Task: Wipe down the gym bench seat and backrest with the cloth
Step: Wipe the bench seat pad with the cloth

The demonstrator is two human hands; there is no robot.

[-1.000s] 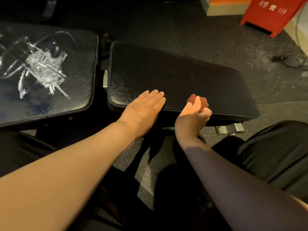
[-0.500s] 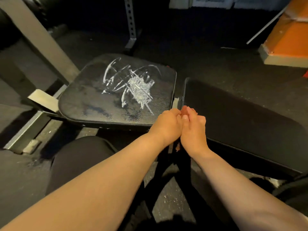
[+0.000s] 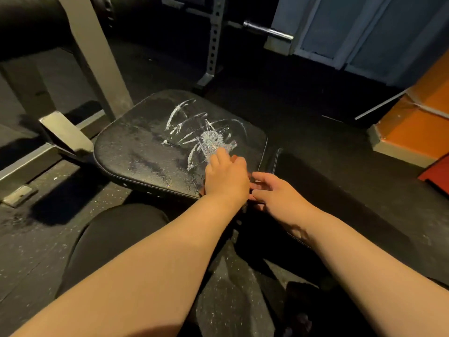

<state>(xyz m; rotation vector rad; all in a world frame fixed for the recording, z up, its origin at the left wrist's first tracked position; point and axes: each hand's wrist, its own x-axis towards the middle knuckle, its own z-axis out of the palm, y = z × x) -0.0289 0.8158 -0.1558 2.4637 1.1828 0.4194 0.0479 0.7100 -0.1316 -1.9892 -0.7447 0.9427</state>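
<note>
Smeared seat (image 3: 145, 152) now carries the left hand (image 3: 227, 180), right hand (image 3: 279, 194) drawn apart.

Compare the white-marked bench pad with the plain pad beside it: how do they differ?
The marked pad carries white scribbled smears; the plain pad shows none. The marked pad is short, with rounded corners; the plain pad runs longer, toward the picture's right edge. The left hand rests on the marked pad, not the plain pad. Both are black and padded, set end to end with a narrow gap.
</note>
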